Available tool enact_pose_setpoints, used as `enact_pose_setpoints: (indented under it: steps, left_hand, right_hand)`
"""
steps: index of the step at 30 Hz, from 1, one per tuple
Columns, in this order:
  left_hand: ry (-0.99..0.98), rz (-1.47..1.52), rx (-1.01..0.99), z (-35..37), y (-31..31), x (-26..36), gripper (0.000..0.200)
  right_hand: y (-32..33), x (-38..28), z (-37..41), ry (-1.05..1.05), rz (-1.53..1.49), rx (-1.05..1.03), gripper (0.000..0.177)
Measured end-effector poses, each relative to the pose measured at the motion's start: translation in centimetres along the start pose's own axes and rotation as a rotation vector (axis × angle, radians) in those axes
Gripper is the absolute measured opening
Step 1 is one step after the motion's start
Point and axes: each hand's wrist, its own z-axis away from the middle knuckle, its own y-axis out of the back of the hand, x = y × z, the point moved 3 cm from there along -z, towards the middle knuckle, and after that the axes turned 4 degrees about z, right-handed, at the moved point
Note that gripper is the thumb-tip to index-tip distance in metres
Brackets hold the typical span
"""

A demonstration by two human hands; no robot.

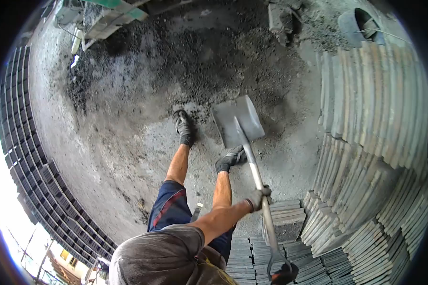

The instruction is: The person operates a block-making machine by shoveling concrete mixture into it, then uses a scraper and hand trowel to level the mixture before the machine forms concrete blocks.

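A long-handled shovel (253,159) slants from the dusty floor to the lower right. Its wide, flat metal blade (238,121) is just ahead of my feet, with no visible load on it. My left hand (259,197), in a dark glove, reaches across my body and is wrapped round the middle of the shaft. At the lower right edge, my right hand (285,274), in a black and orange glove, is at the D-shaped grip (277,260). Its fingers are partly hidden, but it appears closed on the grip.
Dark loose grit (209,66) covers the floor ahead. Stacked grey tiles (371,104) rise along the right, with more slabs (283,213) near my right side. Dark racks (33,166) curve along the left. A machine frame (107,26) stands upper left; a bucket (352,28) lies upper right.
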Motion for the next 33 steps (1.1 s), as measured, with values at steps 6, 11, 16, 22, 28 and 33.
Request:
enact_pose_setpoints:
  steps: [6, 11, 16, 22, 28, 33]
  left_hand:
    - [-0.156, -0.14, -0.075, -8.3, 3.0, 11.1, 0.012]
    - [-0.331, 0.027, 0.054, -7.9, 0.8, 31.4, 0.02]
    - [-0.345, 0.074, -0.113, -4.3, -0.5, 30.6, 0.018]
    - [-0.167, -0.047, -0.105, -1.9, -4.3, 7.0, 0.019]
    - [0.057, 0.018, -0.253, -2.7, -10.7, 2.8, 0.013]
    - [-0.1, 0.16, -0.112, -7.1, -10.9, 21.6, 0.014]
  right_hand:
    - [-13.2, -2.8, -2.4, 0.48, 0.169, -0.174, 0.03]
    - [-30.5, -13.3, 9.2, 0.296, -0.095, -0.393, 0.037]
    - [-26.6, -14.9, 11.6, 0.755, 0.022, -0.343, 0.053]
    - [-5.5, -9.4, 1.7, 0.172, -0.025, -0.135, 0.045]
    - [-3.5, -17.5, 0.4, 0.28, -0.057, -0.008, 0.039]
    - [-21.1, -26.8, 5.9, 0.121, 0.019, -0.214, 0.04]
